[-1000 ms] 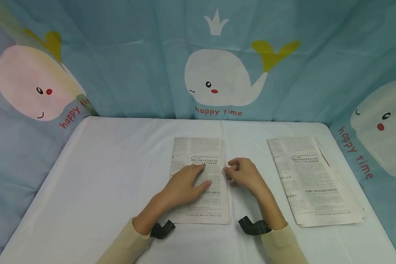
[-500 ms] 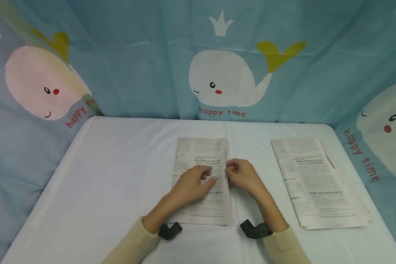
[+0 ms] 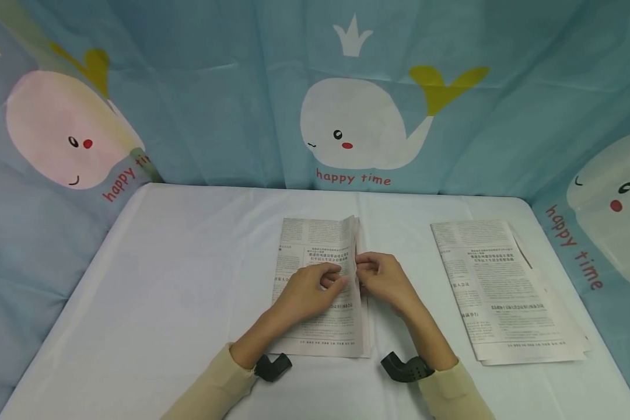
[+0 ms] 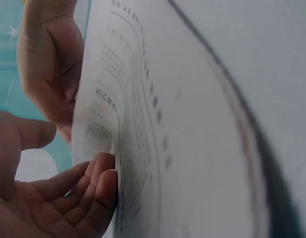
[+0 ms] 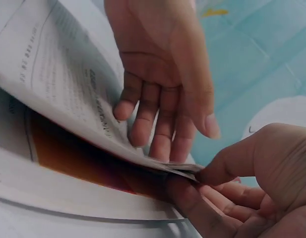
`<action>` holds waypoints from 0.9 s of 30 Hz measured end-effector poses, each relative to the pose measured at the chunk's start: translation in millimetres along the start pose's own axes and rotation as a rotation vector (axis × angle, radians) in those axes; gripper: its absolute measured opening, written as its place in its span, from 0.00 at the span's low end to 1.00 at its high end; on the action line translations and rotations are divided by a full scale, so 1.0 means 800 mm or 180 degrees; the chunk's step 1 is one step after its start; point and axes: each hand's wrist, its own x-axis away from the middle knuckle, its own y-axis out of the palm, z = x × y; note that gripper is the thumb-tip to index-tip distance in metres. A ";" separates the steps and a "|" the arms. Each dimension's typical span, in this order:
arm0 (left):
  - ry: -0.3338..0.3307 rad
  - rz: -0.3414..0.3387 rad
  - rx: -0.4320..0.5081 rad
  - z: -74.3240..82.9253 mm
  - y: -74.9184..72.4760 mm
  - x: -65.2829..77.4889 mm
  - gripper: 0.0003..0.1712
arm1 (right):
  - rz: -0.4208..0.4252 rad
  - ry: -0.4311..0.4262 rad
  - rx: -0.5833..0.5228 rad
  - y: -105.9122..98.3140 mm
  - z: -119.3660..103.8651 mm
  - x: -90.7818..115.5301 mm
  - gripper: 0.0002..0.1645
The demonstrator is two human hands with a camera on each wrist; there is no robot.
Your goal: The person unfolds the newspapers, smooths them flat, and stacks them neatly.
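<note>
A folded newspaper (image 3: pixel 320 338) lies at the middle of the white table, its right edge lifted and bowed up. My right hand (image 3: pixel 385 283) pinches that edge between thumb and fingers; in the right wrist view, the upper sheets (image 5: pixel 58 64) stand apart from a layer below with an orange-brown printed picture (image 5: pixel 78 153). My left hand (image 3: pixel 307 294) is over the newspaper's middle, fingers loosely bent. The left wrist view has its fingertips touching the printed page (image 4: pixel 138 148), the thumb apart from it.
A second stack of folded newspaper (image 3: pixel 509 303) lies on the right of the white-covered table (image 3: pixel 163 280), its sheets slightly fanned. Blue curtains (image 3: pixel 215 116) with whale prints hang behind and at both sides. Each wrist wears a black camera mount (image 3: pixel 274 367).
The right hand has come to the newspaper's right edge and raised it, so the sheets bow upward. The left hand has shifted slightly right and its fingers have bent. The view has moved a little.
</note>
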 end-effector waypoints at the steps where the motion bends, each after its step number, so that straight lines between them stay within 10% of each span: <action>1: -0.0006 -0.0003 0.0016 0.001 0.001 0.000 0.27 | 0.0015 -0.0025 0.0036 0.000 0.001 0.000 0.20; 20: -0.0212 -0.0070 0.0200 -0.006 -0.008 -0.002 0.11 | 0.0168 -0.0140 0.0471 0.005 0.003 0.004 0.19; 27: -0.0438 -0.0289 0.0910 -0.018 -0.034 0.011 0.14 | 0.0222 -0.0162 0.0518 -0.001 0.009 0.013 0.20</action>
